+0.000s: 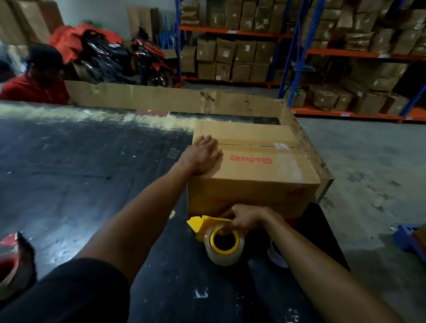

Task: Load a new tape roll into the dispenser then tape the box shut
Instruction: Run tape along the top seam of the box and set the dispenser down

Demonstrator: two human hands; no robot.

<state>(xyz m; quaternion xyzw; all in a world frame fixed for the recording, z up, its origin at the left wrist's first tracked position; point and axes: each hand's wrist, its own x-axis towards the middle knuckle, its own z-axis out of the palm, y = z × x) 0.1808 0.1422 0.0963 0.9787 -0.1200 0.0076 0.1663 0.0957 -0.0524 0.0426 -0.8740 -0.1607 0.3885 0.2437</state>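
Gripping the dispenser (211, 226), nose pointing left along the box (255, 170) front, right hand (242, 220); left hand (203, 155) flat, open on top.

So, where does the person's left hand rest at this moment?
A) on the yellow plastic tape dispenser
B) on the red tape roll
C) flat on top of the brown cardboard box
C: the left hand lies open on the top of the brown cardboard box, while the right hand holds the yellow plastic tape dispenser.

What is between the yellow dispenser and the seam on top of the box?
Nothing visible. The right hand holds the yellow dispenser at the box's near side; the left hand rests at the seam's left end.
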